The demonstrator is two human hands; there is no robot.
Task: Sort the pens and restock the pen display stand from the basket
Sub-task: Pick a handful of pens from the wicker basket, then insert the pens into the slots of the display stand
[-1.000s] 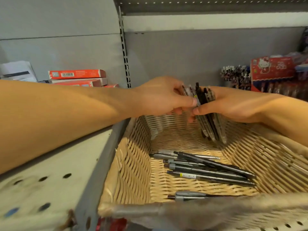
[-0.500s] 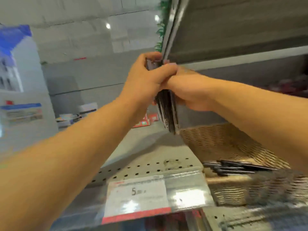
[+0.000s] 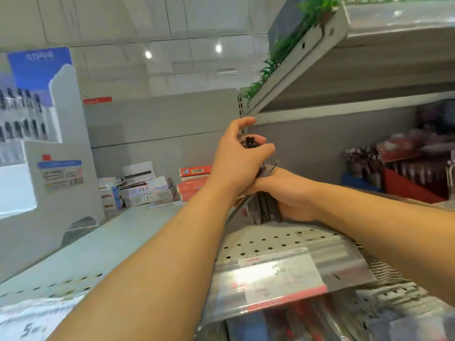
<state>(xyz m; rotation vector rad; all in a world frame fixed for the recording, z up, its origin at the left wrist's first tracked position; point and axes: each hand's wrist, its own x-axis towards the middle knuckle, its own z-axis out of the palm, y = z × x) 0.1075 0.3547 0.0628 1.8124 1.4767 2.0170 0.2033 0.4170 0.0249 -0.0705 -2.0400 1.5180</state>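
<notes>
Both hands meet above the perforated grey shelf point(image 3: 270, 242), holding a bundle of dark pens point(image 3: 267, 209) upright between them. The right hand point(image 3: 293, 195) grips the lower part of the bundle, its fingers wrapped round the barrels, whose lower ends stick out below the hand just above the shelf. The left hand point(image 3: 236, 156) curls over the top of the bundle, thumb and fingers pinching the black pen caps, with the index finger lifted free near the edge of the upper shelf point(image 3: 344, 70).

A clear plastic strip runs along the front edge of the perforated shelf and carries a white price label point(image 3: 283, 276) with a red band; its print is too blurred to read. The upper shelf slants overhead, and green artificial foliage point(image 3: 283, 50) lies along its top. To the left, the lower shelf carries a stack of boxed goods point(image 3: 138, 190) and some red boxes point(image 3: 194, 183) against the grey back panel. Farther left stands a white and blue cardboard pen display stand point(image 3: 41, 134). On the right, behind the right forearm, blurred red and dark packaged goods point(image 3: 406, 173) sit on the shelf. The ceiling is white with two round lights point(image 3: 183, 51).
</notes>
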